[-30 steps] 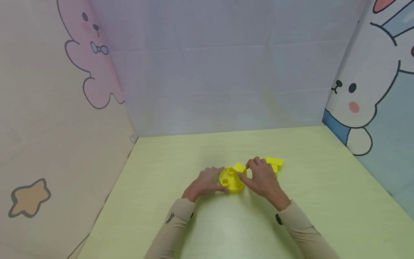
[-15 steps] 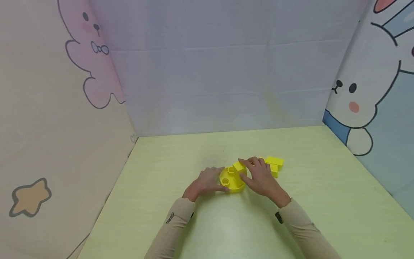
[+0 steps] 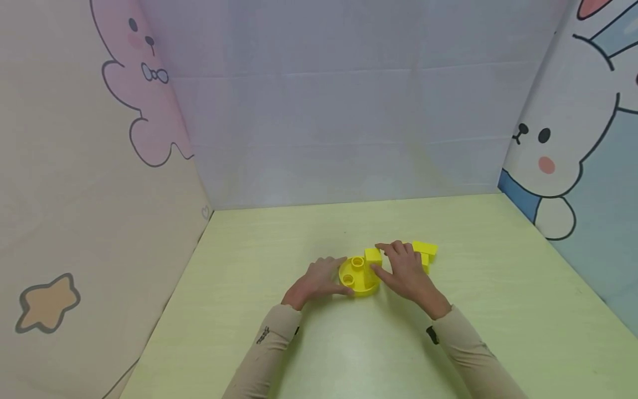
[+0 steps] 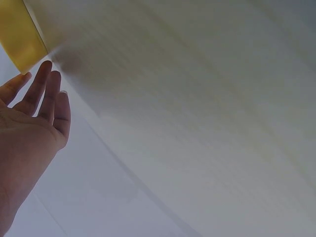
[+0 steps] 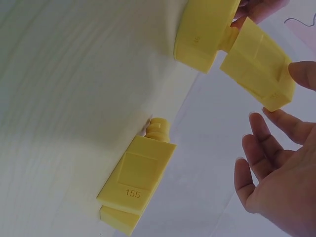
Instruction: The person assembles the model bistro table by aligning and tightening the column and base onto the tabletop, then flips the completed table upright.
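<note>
Left wall (image 3: 60,194): printed with a pink figure (image 3: 142,105) and an orange star (image 3: 49,303), beyond the surface's left edge.
Left hand (image 3: 318,279): steadies the round base, thumb at its near side, fingers at its far side.
Round base (image 3: 364,292): yellow, flat on the table (image 3: 279,249), about midway between left and right edges, well apart from the far edge; two round sockets (image 3: 357,262) show inside.
Held block (image 3: 372,256): yellow, above the base's right part on a short neck (image 5: 227,39); how deep it sits is hard to tell.
Right hand (image 3: 408,277): grasps the held block with thumb and forefinger.
Loose blocks (image 3: 425,249): yellow, partly hidden just past the right hand, towards the far right corner; one bears a ridged peg (image 5: 157,130) and "155".
Right wall (image 3: 608,221): printed with a white rabbit (image 3: 563,127), beyond the right edge.
</note>
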Motion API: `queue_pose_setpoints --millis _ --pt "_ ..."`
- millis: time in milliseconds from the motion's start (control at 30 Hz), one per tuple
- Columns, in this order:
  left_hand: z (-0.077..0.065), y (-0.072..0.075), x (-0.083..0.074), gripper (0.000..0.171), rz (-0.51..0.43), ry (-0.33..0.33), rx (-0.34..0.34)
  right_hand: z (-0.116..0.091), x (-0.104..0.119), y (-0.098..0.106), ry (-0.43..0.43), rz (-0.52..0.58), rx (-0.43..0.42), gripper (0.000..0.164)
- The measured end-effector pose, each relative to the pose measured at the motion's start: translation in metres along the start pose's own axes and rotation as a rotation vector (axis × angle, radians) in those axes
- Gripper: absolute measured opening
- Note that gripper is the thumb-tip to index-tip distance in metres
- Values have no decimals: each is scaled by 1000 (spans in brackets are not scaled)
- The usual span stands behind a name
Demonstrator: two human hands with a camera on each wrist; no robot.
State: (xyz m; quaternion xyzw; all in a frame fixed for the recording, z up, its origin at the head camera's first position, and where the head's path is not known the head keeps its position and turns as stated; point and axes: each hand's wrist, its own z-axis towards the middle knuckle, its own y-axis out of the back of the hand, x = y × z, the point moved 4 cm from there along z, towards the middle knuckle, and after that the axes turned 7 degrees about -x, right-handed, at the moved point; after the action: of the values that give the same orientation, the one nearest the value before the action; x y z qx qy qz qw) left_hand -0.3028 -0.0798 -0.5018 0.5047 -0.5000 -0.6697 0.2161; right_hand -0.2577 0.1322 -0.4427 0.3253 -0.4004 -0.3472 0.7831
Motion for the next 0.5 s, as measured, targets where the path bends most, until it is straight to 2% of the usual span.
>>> queue_pose_setpoints --millis 200,367,500 --pt "0 -1 1 92 4 -1 5 0 -3 2 -72 -45 -15 44" --pt "0 -1 1 92 -4 -6 -1 0 -3 5 -69 -25 -36 42" --pt "0 -1 1 92 -7 -10 -7 0 -3 8 -68 -73 -53 39"
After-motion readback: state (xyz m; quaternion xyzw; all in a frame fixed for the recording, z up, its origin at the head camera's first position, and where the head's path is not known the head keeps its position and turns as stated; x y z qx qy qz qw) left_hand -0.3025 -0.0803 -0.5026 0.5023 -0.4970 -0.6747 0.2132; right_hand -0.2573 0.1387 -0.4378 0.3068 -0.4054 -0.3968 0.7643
